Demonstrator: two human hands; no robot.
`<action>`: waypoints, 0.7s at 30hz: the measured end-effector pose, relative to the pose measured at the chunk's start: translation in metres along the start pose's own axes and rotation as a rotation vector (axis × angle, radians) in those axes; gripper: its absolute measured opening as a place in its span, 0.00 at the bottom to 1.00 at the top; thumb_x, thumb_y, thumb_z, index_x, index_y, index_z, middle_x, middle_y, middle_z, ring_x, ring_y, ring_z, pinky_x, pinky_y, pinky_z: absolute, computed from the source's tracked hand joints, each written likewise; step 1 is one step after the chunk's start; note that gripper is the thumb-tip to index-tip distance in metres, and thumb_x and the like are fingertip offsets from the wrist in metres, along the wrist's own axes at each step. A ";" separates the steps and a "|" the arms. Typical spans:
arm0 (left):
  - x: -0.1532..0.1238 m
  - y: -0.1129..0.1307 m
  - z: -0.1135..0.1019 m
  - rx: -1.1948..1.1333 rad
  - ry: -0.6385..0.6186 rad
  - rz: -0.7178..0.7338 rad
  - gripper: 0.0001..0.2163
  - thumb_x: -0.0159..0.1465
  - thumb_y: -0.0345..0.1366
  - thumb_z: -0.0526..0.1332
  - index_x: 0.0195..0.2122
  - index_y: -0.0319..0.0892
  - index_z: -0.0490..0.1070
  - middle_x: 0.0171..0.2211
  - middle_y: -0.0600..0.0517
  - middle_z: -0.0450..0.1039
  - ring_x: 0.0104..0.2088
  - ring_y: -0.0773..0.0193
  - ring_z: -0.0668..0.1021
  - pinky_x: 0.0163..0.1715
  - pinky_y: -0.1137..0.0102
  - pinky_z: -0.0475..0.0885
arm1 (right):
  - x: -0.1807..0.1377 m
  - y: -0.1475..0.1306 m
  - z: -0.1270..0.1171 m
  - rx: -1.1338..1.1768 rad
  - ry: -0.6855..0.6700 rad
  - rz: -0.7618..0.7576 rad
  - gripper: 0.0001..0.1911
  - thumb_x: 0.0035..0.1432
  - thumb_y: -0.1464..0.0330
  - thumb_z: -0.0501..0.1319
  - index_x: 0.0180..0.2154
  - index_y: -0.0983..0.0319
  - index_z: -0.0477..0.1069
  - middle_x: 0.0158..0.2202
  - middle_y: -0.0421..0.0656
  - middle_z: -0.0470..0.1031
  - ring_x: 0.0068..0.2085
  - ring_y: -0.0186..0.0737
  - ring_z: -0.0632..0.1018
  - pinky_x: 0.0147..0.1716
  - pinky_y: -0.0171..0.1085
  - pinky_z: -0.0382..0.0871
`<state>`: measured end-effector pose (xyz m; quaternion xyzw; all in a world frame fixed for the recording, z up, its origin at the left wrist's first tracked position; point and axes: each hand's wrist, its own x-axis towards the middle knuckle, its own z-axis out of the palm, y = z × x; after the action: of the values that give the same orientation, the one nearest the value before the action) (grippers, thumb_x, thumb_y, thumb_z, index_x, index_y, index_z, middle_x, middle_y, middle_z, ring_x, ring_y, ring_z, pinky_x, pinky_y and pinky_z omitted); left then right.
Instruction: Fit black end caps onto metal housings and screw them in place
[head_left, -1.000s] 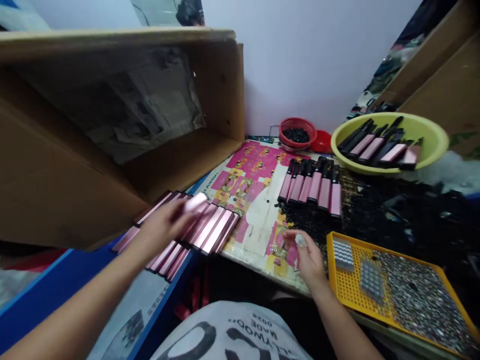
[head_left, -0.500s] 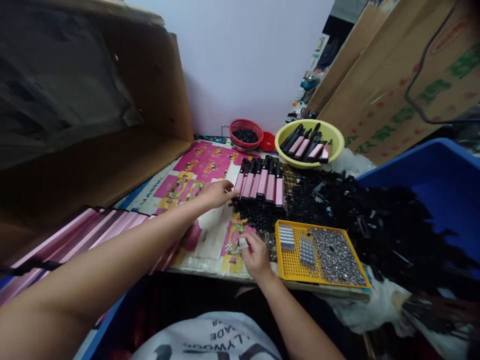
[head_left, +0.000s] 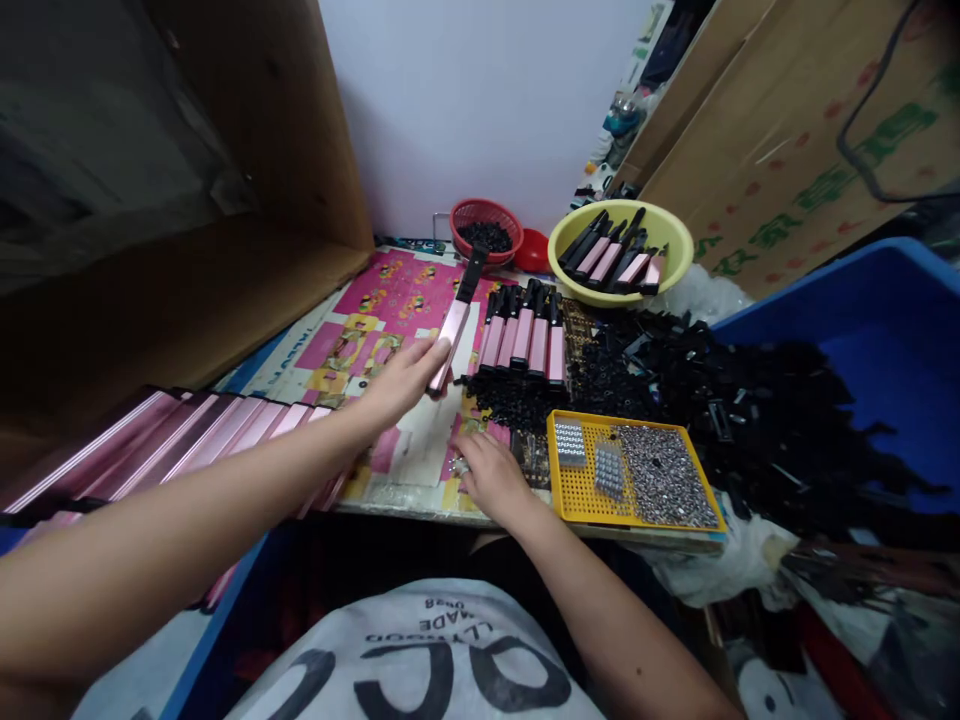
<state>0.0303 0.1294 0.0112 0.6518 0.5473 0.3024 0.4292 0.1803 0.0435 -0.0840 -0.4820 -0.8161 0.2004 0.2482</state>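
Observation:
My left hand [head_left: 411, 382] is closed around the lower part of a pink bar with a black end piece [head_left: 455, 325]. The bar is raised at a slant, its black end pointing up and away from me. My right hand [head_left: 491, 475] is low over the table's front part, fingers curled at some small silvery metal pieces [head_left: 459, 465]; the fingers partly hide them. Similar pink bars with black ends [head_left: 523, 335] lie side by side just right of the raised one.
Small black parts [head_left: 517, 405] lie before the row. A yellow tray [head_left: 581, 500] holds silvery pieces. Behind stand a red basket [head_left: 487, 212] and a yellow bowl [head_left: 682, 260] of bars. More pink bars [head_left: 225, 440] lie left; a blue bin [head_left: 900, 330] stands right.
My left hand has taken a pink bar from the row's left end and lifted it leftward. My right hand has shifted slightly left to the silvery pieces. The view has tilted a little.

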 end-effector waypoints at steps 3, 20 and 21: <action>-0.056 -0.009 0.001 -0.489 -0.060 -0.094 0.14 0.60 0.46 0.57 0.37 0.39 0.68 0.32 0.49 0.72 0.28 0.66 0.74 0.25 0.75 0.69 | 0.010 -0.004 -0.002 -0.048 -0.094 0.005 0.19 0.48 0.80 0.53 0.44 0.66 0.67 0.39 0.51 0.72 0.41 0.46 0.71 0.44 0.44 0.65; -0.121 -0.040 0.025 -1.212 -0.440 -0.591 0.24 0.64 0.49 0.48 0.29 0.31 0.72 0.12 0.55 0.57 0.12 0.77 0.60 0.12 0.81 0.53 | 0.024 -0.026 -0.041 1.171 0.583 0.302 0.16 0.47 0.71 0.62 0.40 0.61 0.63 0.31 0.38 0.70 0.33 0.31 0.73 0.35 0.32 0.68; -0.121 -0.039 0.026 -1.207 -0.440 -0.591 0.24 0.64 0.49 0.48 0.29 0.31 0.72 0.12 0.55 0.57 0.12 0.76 0.60 0.12 0.80 0.53 | 0.024 -0.029 -0.042 1.177 0.606 0.297 0.16 0.47 0.71 0.63 0.40 0.61 0.63 0.31 0.38 0.70 0.33 0.31 0.72 0.35 0.32 0.68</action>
<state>0.0088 0.0071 -0.0256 0.1700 0.3388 0.2851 0.8803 0.1757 0.0548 -0.0289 -0.4084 -0.3907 0.4992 0.6568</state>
